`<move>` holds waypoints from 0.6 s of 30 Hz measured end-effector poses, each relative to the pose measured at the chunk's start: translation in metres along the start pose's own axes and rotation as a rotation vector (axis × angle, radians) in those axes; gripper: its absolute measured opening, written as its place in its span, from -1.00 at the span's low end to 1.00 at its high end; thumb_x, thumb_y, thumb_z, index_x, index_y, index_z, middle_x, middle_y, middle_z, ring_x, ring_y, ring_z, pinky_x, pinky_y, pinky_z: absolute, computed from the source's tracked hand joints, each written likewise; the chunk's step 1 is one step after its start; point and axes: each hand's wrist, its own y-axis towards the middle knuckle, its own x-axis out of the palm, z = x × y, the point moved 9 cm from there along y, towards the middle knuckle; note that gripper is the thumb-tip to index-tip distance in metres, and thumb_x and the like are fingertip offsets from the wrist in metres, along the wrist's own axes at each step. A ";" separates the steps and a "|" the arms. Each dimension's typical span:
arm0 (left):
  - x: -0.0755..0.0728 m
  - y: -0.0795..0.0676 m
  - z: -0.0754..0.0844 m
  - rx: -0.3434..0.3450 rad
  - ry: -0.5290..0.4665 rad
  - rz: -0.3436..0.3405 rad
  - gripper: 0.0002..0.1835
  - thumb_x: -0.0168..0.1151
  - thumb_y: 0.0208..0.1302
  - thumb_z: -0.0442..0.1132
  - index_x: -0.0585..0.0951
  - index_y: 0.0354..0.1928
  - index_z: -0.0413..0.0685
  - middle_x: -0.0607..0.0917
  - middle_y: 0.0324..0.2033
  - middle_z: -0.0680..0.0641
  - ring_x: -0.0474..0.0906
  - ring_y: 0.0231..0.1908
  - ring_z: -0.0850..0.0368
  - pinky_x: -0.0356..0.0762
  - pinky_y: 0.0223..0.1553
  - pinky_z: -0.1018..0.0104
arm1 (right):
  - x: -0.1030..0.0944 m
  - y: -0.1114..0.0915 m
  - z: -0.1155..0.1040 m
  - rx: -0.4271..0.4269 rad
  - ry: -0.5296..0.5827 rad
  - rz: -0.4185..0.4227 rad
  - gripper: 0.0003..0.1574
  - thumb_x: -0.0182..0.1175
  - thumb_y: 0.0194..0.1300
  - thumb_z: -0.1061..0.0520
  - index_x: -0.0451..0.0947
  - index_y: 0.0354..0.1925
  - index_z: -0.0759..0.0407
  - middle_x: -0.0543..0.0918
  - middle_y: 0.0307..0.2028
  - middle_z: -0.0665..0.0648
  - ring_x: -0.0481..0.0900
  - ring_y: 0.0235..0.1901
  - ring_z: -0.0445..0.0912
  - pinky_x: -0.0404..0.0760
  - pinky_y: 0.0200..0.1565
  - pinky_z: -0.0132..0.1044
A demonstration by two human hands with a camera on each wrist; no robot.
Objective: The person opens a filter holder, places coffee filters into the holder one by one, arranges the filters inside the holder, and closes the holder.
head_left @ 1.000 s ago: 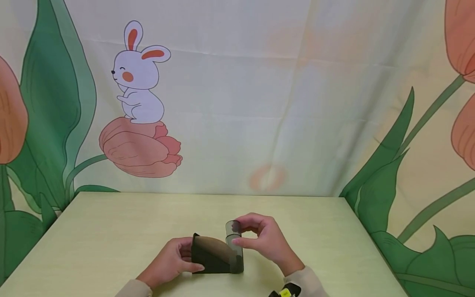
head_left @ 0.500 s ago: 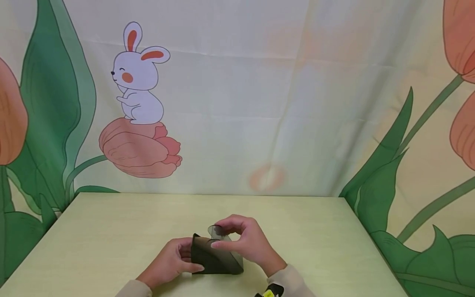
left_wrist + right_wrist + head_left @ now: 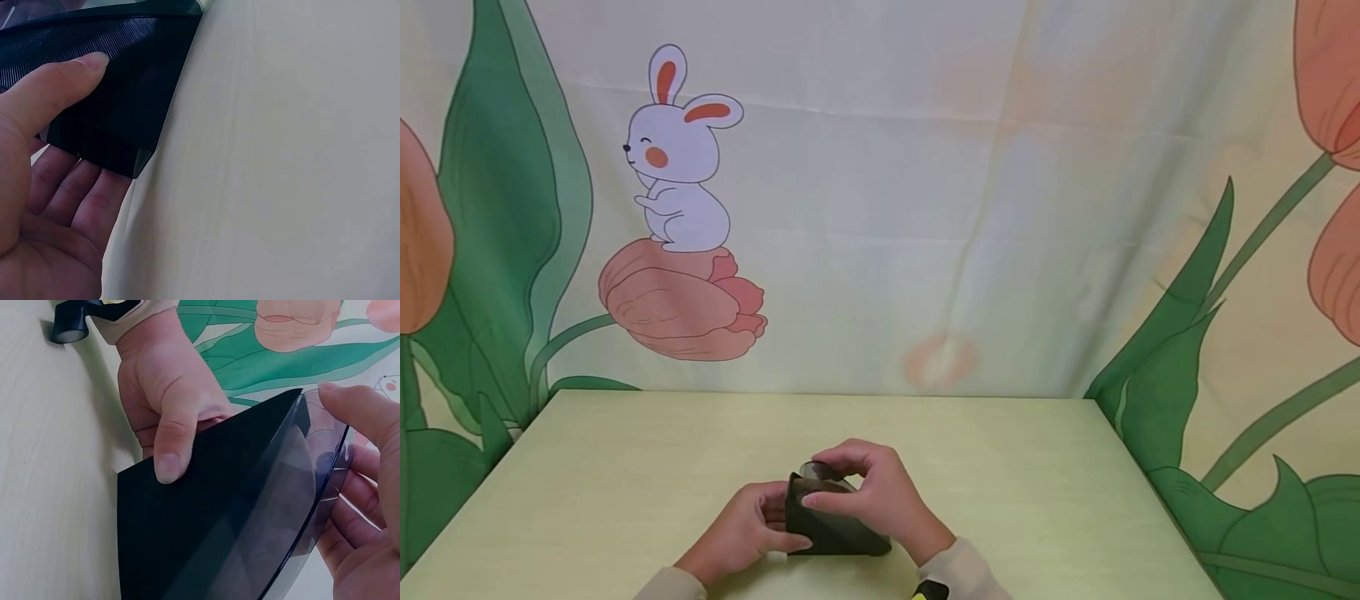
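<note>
A black wedge-shaped holder (image 3: 842,533) stands on the table between both hands. Its smoky see-through curved cover (image 3: 294,469) lies low over the top, swung towards the holder's left end. My left hand (image 3: 748,529) grips that end, thumb on the ribbed front face (image 3: 131,94) and fingers on the end and behind. With thumb and fingers, my right hand (image 3: 880,496) pinches the cover near its upper left end, hiding much of the cover in the head view. What lies beneath the cover is hard to make out.
The pale yellow table (image 3: 1037,475) extends around the holder on all sides. Behind it hangs a cloth (image 3: 865,208) printed with a rabbit and tulips. A black and yellow band (image 3: 931,590) sits on the right sleeve.
My right hand has swung the cover from standing upright at the holder's right end over to the left and down. The left hand keeps its grip in place.
</note>
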 end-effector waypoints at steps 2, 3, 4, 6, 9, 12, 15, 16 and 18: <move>0.000 0.000 0.000 0.000 0.005 0.003 -0.45 0.61 0.06 -0.32 0.65 0.13 -0.22 0.77 0.01 -0.21 0.77 -0.08 0.12 0.70 -0.03 0.37 | 0.002 0.000 -0.002 -0.007 -0.017 0.001 -0.54 0.59 0.10 0.06 0.75 0.00 0.01 0.79 -0.13 0.05 0.74 -0.12 -0.11 0.72 0.02 -0.20; 0.000 0.000 0.001 0.001 0.008 0.004 -0.45 0.61 0.05 -0.32 0.66 0.12 -0.22 0.77 0.01 -0.21 0.77 -0.08 0.12 0.70 -0.03 0.37 | 0.003 -0.001 -0.002 -0.010 -0.024 0.001 -0.53 0.59 0.10 0.05 0.75 0.01 0.02 0.79 -0.13 0.05 0.73 -0.13 -0.13 0.72 0.02 -0.20; 0.000 0.001 0.001 0.003 0.010 0.006 -0.46 0.61 0.05 -0.33 0.66 0.12 -0.22 0.77 0.02 -0.21 0.77 -0.08 0.12 0.70 -0.03 0.37 | 0.004 -0.001 -0.002 -0.011 -0.031 0.000 -0.53 0.59 0.10 0.04 0.75 0.01 0.02 0.79 -0.13 0.04 0.73 -0.13 -0.15 0.72 0.02 -0.21; 0.000 0.001 0.001 0.007 0.011 0.006 -0.46 0.61 0.05 -0.33 0.66 0.11 -0.22 0.77 0.02 -0.21 0.77 -0.07 0.13 0.70 -0.02 0.37 | 0.005 -0.001 -0.003 -0.011 -0.037 -0.001 -0.53 0.59 0.11 0.04 0.75 0.01 0.03 0.78 -0.13 0.03 0.73 -0.14 -0.16 0.72 0.02 -0.22; 0.001 0.001 0.002 0.015 0.007 0.005 -0.45 0.60 0.05 -0.34 0.65 0.12 -0.23 0.77 0.02 -0.22 0.77 -0.07 0.13 0.70 -0.02 0.37 | 0.007 -0.001 -0.003 -0.008 -0.046 -0.006 -0.52 0.59 0.11 0.03 0.75 0.02 0.02 0.79 -0.13 0.01 0.73 -0.13 -0.17 0.71 0.03 -0.23; 0.001 0.001 0.002 0.022 0.002 0.002 -0.44 0.60 0.05 -0.34 0.65 0.14 -0.24 0.76 0.03 -0.23 0.77 -0.06 0.14 0.70 -0.01 0.36 | 0.010 -0.001 -0.003 -0.011 -0.055 -0.013 -0.51 0.60 0.10 0.03 0.75 0.02 0.03 0.79 -0.13 0.00 0.73 -0.13 -0.20 0.70 0.04 -0.26; 0.001 0.001 0.002 0.027 0.003 0.000 -0.43 0.60 0.05 -0.33 0.64 0.15 -0.25 0.76 0.04 -0.23 0.77 -0.06 0.14 0.70 0.00 0.36 | 0.012 -0.001 -0.002 -0.012 -0.069 -0.016 -0.50 0.60 0.09 0.02 0.75 0.02 0.04 0.80 -0.13 -0.01 0.73 -0.14 -0.23 0.70 0.03 -0.30; 0.001 0.000 0.002 0.028 0.002 -0.001 -0.43 0.60 0.05 -0.33 0.64 0.15 -0.24 0.76 0.04 -0.23 0.77 -0.05 0.14 0.70 0.00 0.36 | 0.012 -0.001 -0.002 -0.010 -0.071 -0.016 -0.50 0.60 0.09 0.01 0.75 0.02 0.04 0.79 -0.14 -0.02 0.73 -0.14 -0.24 0.70 0.02 -0.30; 0.001 0.000 0.002 0.029 0.004 0.000 -0.43 0.60 0.06 -0.33 0.64 0.15 -0.24 0.76 0.05 -0.23 0.76 -0.05 0.14 0.70 0.01 0.36 | 0.012 0.000 -0.002 -0.007 -0.081 -0.019 -0.51 0.60 0.09 0.00 0.75 0.01 0.02 0.79 -0.15 -0.04 0.72 -0.15 -0.25 0.70 0.00 -0.31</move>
